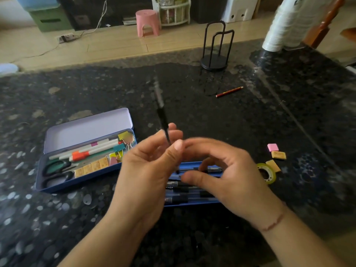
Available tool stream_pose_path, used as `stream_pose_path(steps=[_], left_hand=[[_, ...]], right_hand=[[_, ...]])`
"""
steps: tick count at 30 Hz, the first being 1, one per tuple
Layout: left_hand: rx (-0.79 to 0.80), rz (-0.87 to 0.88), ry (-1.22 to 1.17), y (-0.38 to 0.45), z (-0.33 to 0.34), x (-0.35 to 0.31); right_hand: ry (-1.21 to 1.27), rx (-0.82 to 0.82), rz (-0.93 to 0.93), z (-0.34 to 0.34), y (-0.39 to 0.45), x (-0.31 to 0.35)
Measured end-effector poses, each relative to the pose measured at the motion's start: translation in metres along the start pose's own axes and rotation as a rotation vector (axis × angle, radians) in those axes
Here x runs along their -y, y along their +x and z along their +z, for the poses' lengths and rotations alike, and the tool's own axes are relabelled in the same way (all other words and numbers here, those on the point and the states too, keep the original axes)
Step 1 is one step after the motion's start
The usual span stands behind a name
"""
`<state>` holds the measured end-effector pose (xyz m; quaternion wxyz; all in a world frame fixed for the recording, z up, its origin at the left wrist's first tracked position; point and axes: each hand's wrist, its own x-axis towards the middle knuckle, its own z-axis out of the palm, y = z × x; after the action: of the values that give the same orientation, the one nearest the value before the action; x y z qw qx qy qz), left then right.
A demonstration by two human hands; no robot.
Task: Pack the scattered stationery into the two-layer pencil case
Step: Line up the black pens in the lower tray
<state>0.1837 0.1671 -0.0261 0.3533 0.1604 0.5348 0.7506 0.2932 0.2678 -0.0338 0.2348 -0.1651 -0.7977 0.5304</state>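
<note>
Left hand (152, 166) pinches a black pen (162, 118) pointing up and away, straight above the blue inner tray (192, 203) (pens there lie crosswise); right hand (227, 170) hovers loosely curled, holding nothing.

A home, seen across a dark stone counter.
Beyond the speckled countertop (250, 122) lie pale floor tiles (115, 43); a pink plastic stool (147, 22) stands top centre, green storage drawers (50, 19) upper left.

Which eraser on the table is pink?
The pink eraser, farthest back of the three loose ones on the right; the two beside it are yellowish.
</note>
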Motion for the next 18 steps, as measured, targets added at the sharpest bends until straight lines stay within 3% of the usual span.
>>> stream_pose_path(steps=[5,9,11,14,16,18], left_hand=[[0.06,-0.226,-0.261,-0.012,0.02,0.006],[0.194,-0.167,-0.166,-0.014,0.016,0.012],[0.281,0.061,0.224,-0.006,-0.002,0.012],[0.189,0.414,1.034,0.015,-0.035,0.018],[0.159,0.434,1.267,0.023,-0.05,0.024],[0.174,0.396,1.339,0.029,-0.057,0.031]], right_hand=[[-0.227,-0.121,-0.139,0.009,-0.006,0.001],[-0.219,-0.178,-0.099,0.005,-0.009,0.0],[-0.261,-0.202,-0.059,-0.01,-0.008,-0.005],[-0.473,-0.282,0.058,-0.039,-0.006,-0.022],[-0.62,-0.303,0.149,-0.053,-0.006,-0.034],[-0.728,-0.304,0.229,-0.06,-0.007,-0.041]])
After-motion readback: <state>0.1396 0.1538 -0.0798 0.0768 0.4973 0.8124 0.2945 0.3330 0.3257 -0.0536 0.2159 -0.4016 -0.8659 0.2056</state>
